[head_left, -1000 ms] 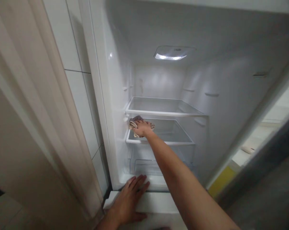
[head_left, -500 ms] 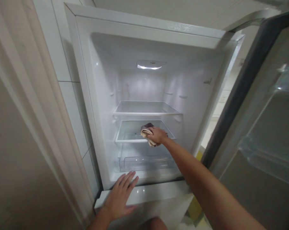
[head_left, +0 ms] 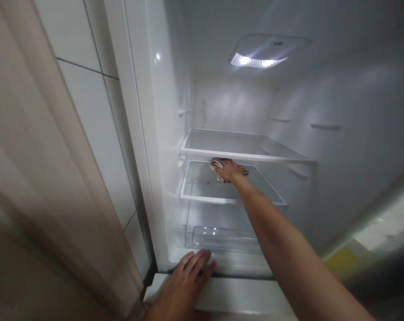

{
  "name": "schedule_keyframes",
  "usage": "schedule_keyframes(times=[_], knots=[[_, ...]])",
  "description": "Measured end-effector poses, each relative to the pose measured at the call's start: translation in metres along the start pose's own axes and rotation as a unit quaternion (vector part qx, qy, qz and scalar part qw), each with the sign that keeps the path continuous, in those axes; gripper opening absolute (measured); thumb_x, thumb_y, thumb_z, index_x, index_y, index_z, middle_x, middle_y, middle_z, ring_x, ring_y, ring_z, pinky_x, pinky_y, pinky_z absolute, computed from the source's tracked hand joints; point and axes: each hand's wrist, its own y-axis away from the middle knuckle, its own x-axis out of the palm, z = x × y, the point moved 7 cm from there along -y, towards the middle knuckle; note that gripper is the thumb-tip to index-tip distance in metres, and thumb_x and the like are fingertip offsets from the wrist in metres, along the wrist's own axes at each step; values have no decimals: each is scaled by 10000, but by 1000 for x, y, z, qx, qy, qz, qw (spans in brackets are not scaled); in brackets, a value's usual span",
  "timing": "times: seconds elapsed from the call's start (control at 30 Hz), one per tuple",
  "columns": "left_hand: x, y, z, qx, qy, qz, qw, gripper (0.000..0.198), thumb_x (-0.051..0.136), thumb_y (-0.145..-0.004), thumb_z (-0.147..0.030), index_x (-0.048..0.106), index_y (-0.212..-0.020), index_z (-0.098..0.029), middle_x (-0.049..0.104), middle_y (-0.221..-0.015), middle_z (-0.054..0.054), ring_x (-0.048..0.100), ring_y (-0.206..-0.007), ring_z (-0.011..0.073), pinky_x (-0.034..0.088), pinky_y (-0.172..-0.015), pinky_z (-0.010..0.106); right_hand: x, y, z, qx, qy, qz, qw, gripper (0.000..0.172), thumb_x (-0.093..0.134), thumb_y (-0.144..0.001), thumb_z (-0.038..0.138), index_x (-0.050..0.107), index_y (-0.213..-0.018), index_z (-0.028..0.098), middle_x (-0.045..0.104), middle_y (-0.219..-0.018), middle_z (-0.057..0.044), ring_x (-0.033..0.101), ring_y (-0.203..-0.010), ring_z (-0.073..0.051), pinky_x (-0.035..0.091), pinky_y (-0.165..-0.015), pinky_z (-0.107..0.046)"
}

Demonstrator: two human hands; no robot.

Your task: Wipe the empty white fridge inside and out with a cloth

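Observation:
Inside the open fridge, my right hand (head_left: 231, 171) grips a folded cloth (head_left: 217, 166) with brown and cream parts. It presses the cloth on the rear part of the lower glass shelf (head_left: 202, 189), below the upper glass shelf (head_left: 222, 143). A small dark speck lies on the lower shelf, left of the cloth. My left hand (head_left: 188, 278) rests with fingers stretched out on the fridge's front bottom edge. Behind its fingertips stands a clear plastic drawer (head_left: 228, 238).
A lit lamp (head_left: 255, 60) sits in the fridge ceiling. Shelf ledges (head_left: 325, 127) stick out from the right wall. To the left are white tiles (head_left: 84, 93) and a beige door frame (head_left: 68, 178). Something yellow (head_left: 344, 261) shows at the lower right.
My right hand has pushed the cloth from the lower shelf's front edge to its rear. My view has moved closer into the fridge. My left hand stays at the bottom edge.

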Motion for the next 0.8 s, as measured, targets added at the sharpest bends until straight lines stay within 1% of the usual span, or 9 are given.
schedule_keyframes(times=[0.1, 0.2, 0.27, 0.37, 0.47, 0.53, 0.6, 0.67, 0.8], knots=[[-2, 2, 0, -1, 11, -1, 1000, 1280, 818, -786, -711, 35, -1748, -395, 186, -1843, 63, 307, -1659, 389, 281, -1350, 578, 8, -5, 57, -55, -15, 12, 998, 657, 410, -1039, 635, 524, -1600, 314, 483, -1682, -123, 434, -1528, -396, 368, -1200, -668], [-6, 3, -1, 5, 12, -3, 1000, 1279, 839, -773, -697, 71, -1749, -392, 218, -1838, 63, 313, -1657, 380, 284, -1350, 578, 10, 12, 107, -112, -29, 12, 993, 657, 408, -1025, 681, 550, -1569, 342, 500, -1675, -87, 449, -1513, -386, 374, -1201, -652], [-8, 3, -1, 3, 4, -8, 1000, 1271, 838, -773, -700, 86, -1749, -384, 230, -1836, 69, 320, -1655, 373, 290, -1347, 576, 8, 32, 124, -131, -35, 5, 991, 657, 395, -1029, 680, 573, -1548, 318, 525, -1652, -100, 468, -1493, -394, 383, -1188, -660], [-11, 3, -2, 1, -16, -18, 1000, 1247, 804, -778, -751, 125, -1749, -361, 246, -1831, 86, 331, -1647, 373, 293, -1337, 572, 3, 70, 127, -160, -41, 2, 986, 620, 437, -1026, 659, 603, -1520, 323, 556, -1627, -85, 494, -1474, -379, 410, -1174, -627], [-14, 4, -5, 4, -47, -35, 998, 1203, 768, -794, -778, 187, -1745, -325, 279, -1821, 100, 335, -1644, 366, 263, -1342, 549, -4, 110, 109, -202, -53, 1, 978, 588, 521, -999, 666, 627, -1491, 361, 592, -1596, -43, 520, -1458, -350, 434, -1162, -556], [-15, 5, -6, 9, -73, -50, 996, 1173, 745, -820, -771, 192, -1746, -310, 288, -1818, 105, 326, -1650, 352, 231, -1348, 525, -9, 133, 87, -206, -66, -1, 976, 581, 573, -981, 646, 639, -1481, 359, 627, -1554, -42, 550, -1429, -336, 451, -1143, -506], [-17, 7, -8, 18, -93, -68, 993, 1153, 713, -850, -768, 159, -1751, -310, 295, -1816, 105, 318, -1654, 337, 201, -1349, 506, -15, 148, 55, -167, -67, -6, 984, 573, 598, -974, 627, 646, -1478, 357, 651, -1518, -42, 579, -1398, -315, 462, -1124, -454], [-18, 8, -10, 26, -104, -83, 991, 1137, 678, -872, -775, 127, -1754, -316, 300, -1815, 102, 317, -1652, 329, 177, -1348, 497, -20, 155, 17, -99, -50, -13, 994, 555, 593, -978, 612, 654, -1465, 351, 664, -1494, -47, 598, -1372, -307, 467, -1112, -435], [-18, 10, -10, 27, -109, -97, 989, 1141, 660, -877, -783, 97, -1755, -320, 305, -1815, 93, 320, -1649, 329, 150, -1351, 484, -31, 155, -51, 10, -11, -20, 1000, 526, 536, -1006, 573, 671, -1425, 285, 691, -1434, -109, 641, -1301, -346, 488, -1082, -492]])
